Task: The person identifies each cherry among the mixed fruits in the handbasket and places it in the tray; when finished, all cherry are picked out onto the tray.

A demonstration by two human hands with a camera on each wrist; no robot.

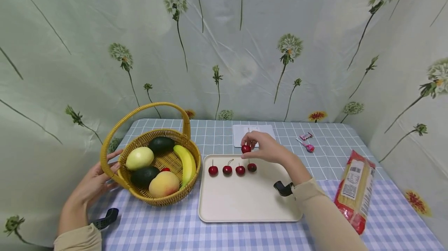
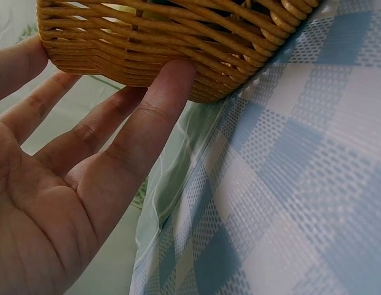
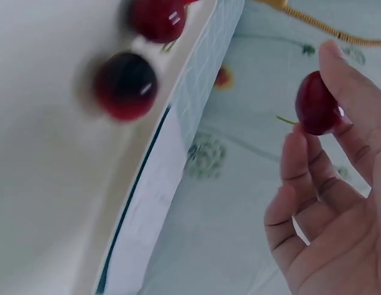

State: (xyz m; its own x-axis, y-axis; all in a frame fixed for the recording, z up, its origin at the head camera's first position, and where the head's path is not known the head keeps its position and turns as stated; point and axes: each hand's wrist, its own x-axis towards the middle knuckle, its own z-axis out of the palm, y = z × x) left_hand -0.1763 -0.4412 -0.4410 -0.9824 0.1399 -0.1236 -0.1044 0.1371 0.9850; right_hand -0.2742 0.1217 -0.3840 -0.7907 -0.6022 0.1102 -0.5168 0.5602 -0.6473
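Note:
My right hand (image 1: 264,148) pinches a dark red cherry (image 3: 318,103) between thumb and fingers, above the back edge of the cream tray (image 1: 252,204). In the right wrist view its thin green stem points away from the fingers. A row of several cherries (image 1: 227,170) with stems lies on the tray below. My left hand (image 1: 94,183) is at the left side of the yellow wicker basket (image 1: 157,200); its fingers (image 2: 166,92) are extended against the woven wall. The basket holds a banana (image 1: 187,163), a peach (image 1: 163,184), a pale green fruit (image 1: 140,158) and two dark avocados (image 1: 161,145).
A small red thing (image 1: 165,169) shows among the fruit in the basket. Behind the tray lies a white card (image 1: 257,128). To the right are a lollipop (image 1: 309,147), a small wrapped candy (image 1: 306,136) and a pack of noodles (image 1: 355,189). The basket's tall handle (image 1: 154,104) arches above it.

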